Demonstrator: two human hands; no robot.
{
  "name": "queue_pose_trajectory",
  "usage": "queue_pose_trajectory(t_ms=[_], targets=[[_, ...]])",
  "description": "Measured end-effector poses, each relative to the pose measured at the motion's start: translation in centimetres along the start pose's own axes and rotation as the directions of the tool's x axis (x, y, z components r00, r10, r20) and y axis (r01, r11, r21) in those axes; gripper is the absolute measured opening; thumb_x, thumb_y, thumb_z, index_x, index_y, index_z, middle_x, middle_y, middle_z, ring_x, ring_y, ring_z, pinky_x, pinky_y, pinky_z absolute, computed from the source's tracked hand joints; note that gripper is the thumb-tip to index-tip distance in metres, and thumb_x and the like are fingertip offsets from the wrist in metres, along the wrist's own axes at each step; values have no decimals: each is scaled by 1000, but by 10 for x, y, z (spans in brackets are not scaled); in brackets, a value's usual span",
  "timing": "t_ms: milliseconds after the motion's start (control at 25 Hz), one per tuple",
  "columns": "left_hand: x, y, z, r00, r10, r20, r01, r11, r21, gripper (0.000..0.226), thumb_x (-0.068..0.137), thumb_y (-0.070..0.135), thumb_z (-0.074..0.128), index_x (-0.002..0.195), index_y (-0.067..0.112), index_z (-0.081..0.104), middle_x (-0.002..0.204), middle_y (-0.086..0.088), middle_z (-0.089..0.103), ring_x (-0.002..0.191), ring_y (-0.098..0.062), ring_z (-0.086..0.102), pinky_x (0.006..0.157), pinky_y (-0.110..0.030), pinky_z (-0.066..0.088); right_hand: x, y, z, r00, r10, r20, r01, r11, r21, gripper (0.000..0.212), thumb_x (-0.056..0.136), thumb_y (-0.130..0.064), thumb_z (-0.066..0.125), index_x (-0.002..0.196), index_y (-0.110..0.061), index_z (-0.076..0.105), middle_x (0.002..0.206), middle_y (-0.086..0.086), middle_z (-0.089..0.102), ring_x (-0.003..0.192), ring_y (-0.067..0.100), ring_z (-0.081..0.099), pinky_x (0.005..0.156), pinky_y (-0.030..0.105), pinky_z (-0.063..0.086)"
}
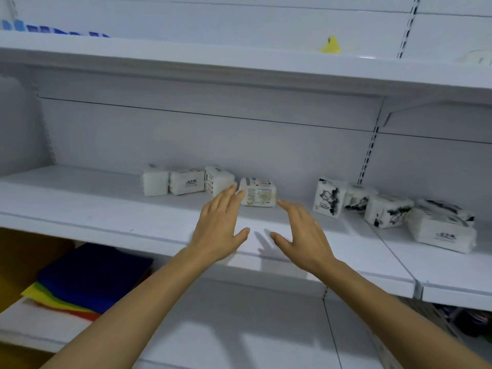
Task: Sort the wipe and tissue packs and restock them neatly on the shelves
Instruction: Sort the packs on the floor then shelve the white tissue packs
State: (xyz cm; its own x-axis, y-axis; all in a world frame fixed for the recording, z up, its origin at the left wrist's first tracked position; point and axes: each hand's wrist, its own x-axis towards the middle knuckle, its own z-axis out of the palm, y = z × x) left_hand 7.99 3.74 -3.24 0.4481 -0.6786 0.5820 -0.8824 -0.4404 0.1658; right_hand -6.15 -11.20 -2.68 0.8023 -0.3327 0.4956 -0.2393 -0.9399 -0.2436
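Lowest level: a stack of folded coloured cloths (90, 283), blue on top with green, yellow and red edges showing below, lies on the lower shelf (239, 339) at the person's left.

Middle shelf (106, 209): both bare forearms reach over its front edge. The left hand (221, 225) is released, fingers straight and together, holding nothing; its fingertips sit at the left end of a white tissue pack with printed text (259, 193), apparently in contact. The right hand (300, 235) is likewise released, fingers spread and motion-blurred, grasping nothing; its fingertips are just short of the same pack's right end. This pack lies tilted, between the two hands.

Just left of it, a row of three white packs (186, 181) stands near the back panel. Right of it and apart, four packs with a black animal print (330, 197) sit in a loose cluster, the nearest one lying flat across the shelf joint.

Upper shelf (186, 59): blue packs (40, 29) at far left, a small yellow object (330, 45) towards the right; details cannot be told.
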Motion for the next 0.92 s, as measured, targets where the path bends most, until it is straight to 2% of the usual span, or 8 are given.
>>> queue_pose_trajectory(t_ms=[240, 360, 440, 520, 680, 720, 800, 920], targets=[[91, -48, 83, 992, 10, 124, 7, 991, -136, 87, 85, 40, 63, 153, 19, 13, 160, -8, 9, 144, -29, 18, 111, -41, 32, 72, 41, 45, 979, 178, 97, -177, 984, -24, 70, 89, -38, 60, 148, -20, 25, 149, 5, 33, 132, 25, 39, 107, 39, 34], [117, -63, 113, 990, -38, 137, 66, 976, -210, 88, 86, 39, 64, 153, 22, 9, 161, -8, 2, 145, -29, 12, 111, -40, 31, 95, 62, 65, 951, 276, 142, -281, 959, 20, 77, 88, -42, 62, 149, -22, 20, 151, 5, 29, 133, 24, 38, 107, 38, 35], [128, -71, 130, 969, -79, 234, 144, 951, -274, 86, 87, 38, 63, 153, 25, 8, 161, -3, -4, 146, -27, 14, 109, -37, 32, 113, 72, 73, 929, 335, 157, -350, 933, 82, 85, 84, -46, 66, 150, -24, 17, 153, 0, 25, 137, 21, 33, 109, 38, 33], [135, -75, 142, 961, -86, 264, 184, 909, -374, 79, 87, 29, 65, 150, 23, 19, 161, 0, 0, 142, -25, 27, 104, -34, 39, 137, 78, 80, 942, 307, 137, -317, 947, 58, 95, 78, -49, 72, 150, -24, 17, 155, 0, 22, 140, 19, 28, 112, 38, 29], [135, -79, 146, 983, -67, 173, 137, 891, -433, 62, 90, 23, 62, 145, 18, 34, 157, 0, 15, 134, -22, 39, 102, -28, 39, 188, 85, 91, 983, 78, 164, -58, 990, -126, 115, 67, -59, 76, 153, -22, 10, 161, 6, 9, 147, 22, 12, 115, 37, 13], [134, -80, 145, 984, -63, 167, 137, 865, -482, 61, 89, 23, 63, 144, 19, 35, 157, 1, 17, 131, -21, 42, 101, -28, 41, 197, 87, 96, 975, 48, 216, -14, 988, -157, 115, 67, -59, 77, 153, -22, 10, 160, 7, 11, 146, 23, 13, 115, 37, 14], [134, -83, 146, 985, -45, 164, 134, 799, -586, 65, 88, 22, 64, 145, 22, 33, 155, 3, 22, 130, -17, 43, 100, -27, 42, 206, 88, 108, 958, 68, 280, -32, 991, -130, 106, 66, -54, 80, 150, -24, 23, 152, 5, 33, 138, 25, 32, 109, 36, 30], [136, -85, 150, 987, -77, 138, 151, 709, -689, 76, 84, 31, 68, 147, 23, 26, 148, 2, 33, 130, -13, 41, 104, -32, 42, 207, 87, 113, 961, 210, 179, -211, 977, -12, 76, 64, -54, 80, 129, -27, 49, 120, -1, 61, 110, 21, 57, 89, 34, 47]])
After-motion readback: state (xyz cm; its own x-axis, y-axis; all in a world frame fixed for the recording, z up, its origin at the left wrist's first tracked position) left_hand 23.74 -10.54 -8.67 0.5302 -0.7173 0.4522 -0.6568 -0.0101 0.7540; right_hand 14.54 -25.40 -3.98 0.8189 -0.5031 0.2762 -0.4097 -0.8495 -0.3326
